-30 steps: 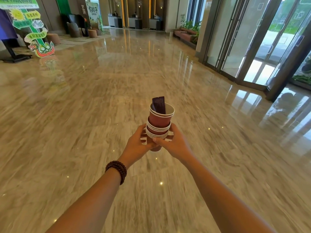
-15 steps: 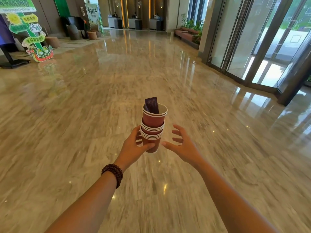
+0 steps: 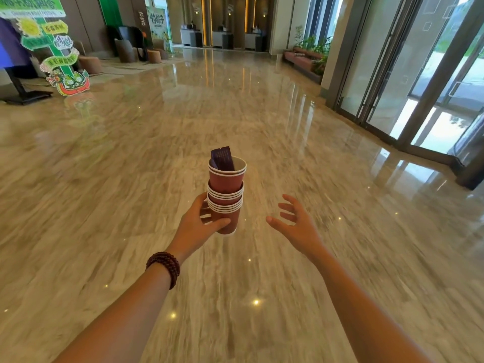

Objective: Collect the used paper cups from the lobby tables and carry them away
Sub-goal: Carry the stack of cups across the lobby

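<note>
The left hand (image 3: 201, 226) grips the upright stack of paper cups (image 3: 225, 195) near its base; the right hand (image 3: 294, 226), fingers spread and empty, hovers just beside it

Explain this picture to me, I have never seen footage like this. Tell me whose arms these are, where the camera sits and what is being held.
There is no machine here. These are a person's two bare arms, seen by one wide-angle camera worn on the head, looking forward and down. That is why the arms come in from the bottom edge. The left hand, with a bead bracelet on its wrist, has its grip round the lower part of a stack of red paper cups. A dark packet sticks out of the top cup. The right hand is beside the stack, fingers spread, touching nothing. Underneath is a polished stone floor, with glass doors on the right and a green sign at the far left.
</note>
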The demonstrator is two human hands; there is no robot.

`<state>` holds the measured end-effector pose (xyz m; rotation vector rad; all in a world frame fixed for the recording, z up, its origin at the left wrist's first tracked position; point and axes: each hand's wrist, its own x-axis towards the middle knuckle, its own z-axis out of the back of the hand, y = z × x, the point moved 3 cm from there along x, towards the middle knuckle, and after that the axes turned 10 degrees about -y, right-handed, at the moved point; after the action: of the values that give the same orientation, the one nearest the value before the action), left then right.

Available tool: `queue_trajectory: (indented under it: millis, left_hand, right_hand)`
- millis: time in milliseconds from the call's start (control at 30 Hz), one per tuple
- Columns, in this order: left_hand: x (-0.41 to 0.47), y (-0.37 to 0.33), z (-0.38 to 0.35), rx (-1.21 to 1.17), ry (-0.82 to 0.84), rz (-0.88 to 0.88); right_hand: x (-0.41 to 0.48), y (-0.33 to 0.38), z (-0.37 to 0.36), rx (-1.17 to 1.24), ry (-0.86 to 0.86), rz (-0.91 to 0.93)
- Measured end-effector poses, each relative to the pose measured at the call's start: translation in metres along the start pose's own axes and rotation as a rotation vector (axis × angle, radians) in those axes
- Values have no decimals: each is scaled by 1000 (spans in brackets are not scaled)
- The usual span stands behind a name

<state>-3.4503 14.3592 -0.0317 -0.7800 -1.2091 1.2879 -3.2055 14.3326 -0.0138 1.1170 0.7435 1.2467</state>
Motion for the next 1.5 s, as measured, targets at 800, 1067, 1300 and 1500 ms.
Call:
queue_trajectory:
  millis: [800, 1067, 1300, 1500]
  left_hand:
    - [364, 91, -80, -5, 7, 56]
    - [506, 107, -91, -17, 1, 48]
    - [604, 129, -128, 10, 7, 64]
    - [701, 138, -173, -3, -9, 60]
  right_hand:
    - [377, -43, -74, 21, 12, -35]
    - [501, -36, -114, 61, -3, -53]
    - [605, -59, -130, 94, 3, -61]
    - [716, -75, -132, 126, 9, -54]
